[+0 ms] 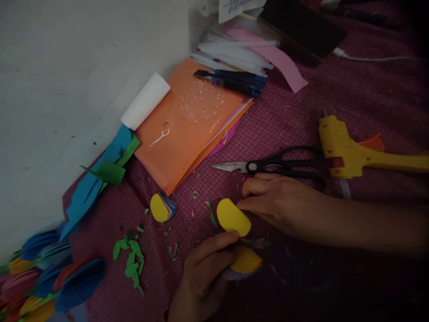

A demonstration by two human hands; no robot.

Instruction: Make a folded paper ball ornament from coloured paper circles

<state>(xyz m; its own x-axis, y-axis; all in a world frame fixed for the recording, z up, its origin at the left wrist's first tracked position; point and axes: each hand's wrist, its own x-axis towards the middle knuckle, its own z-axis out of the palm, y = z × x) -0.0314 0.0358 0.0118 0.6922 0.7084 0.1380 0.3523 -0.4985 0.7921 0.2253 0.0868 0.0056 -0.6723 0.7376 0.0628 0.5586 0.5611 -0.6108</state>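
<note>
A yellow paper piece with a rounded edge (231, 217) lies between my two hands. My left hand (208, 264) holds its lower edge with the fingertips, and my right hand (271, 197) pinches its right side, fingers closed. Just below, against my left hand's fingers, is a second yellow folded paper piece (248, 260) with a bluish layer beneath; whether that hand grips it too I cannot tell. To the left rests a small stack of folded paper (160, 208), yellow on top. Black-handled scissors (251, 167) lie just beyond my right hand.
A yellow glue gun (345, 147) lies at the right beyond my forearm. Orange sheets (187, 125) carry a cutter knife (234, 82). Green scraps (132, 259) dot the checked cloth (288, 120). Colourful paper shapes (80, 284) fill the lower left; a white roll (146, 101) leans by the wall.
</note>
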